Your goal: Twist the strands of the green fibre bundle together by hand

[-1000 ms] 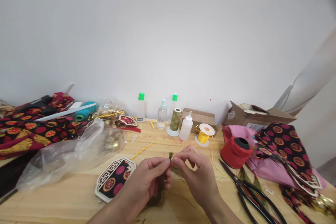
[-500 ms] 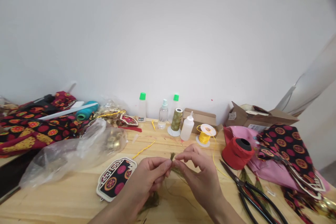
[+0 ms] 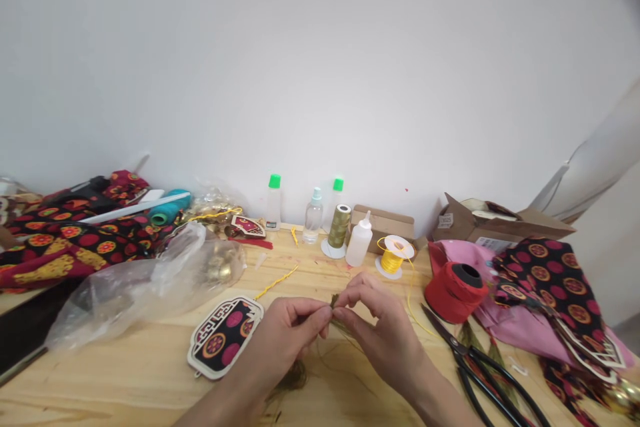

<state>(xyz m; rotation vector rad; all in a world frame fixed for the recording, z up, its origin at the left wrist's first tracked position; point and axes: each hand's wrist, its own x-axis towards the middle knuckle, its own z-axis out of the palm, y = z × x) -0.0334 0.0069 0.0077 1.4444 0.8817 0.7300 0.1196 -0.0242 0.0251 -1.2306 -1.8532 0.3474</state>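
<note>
My left hand is closed in a pinch on an olive-green thread tassel. A short tuft pokes up beyond the fingertips, and loose strands hang below the palm. Against it, fingertip to fingertip, my right hand pinches the thread at the same spot. Fine thread trails across the wood under the right hand. What lies exactly between the fingertips is hidden. To the left of my left hand lies a black patterned fabric ornament with a pale frame and a yellow cord.
Large black scissors and a red thread cone lie to the right. Behind stand a squeeze bottle, an olive thread spool and a yellow cord spool. Left are a plastic bag of gold bells and patterned fabric.
The fingertips have drawn closer together around the tassel, and its tuft now leans toward my right hand. The whole view has shifted slightly.
</note>
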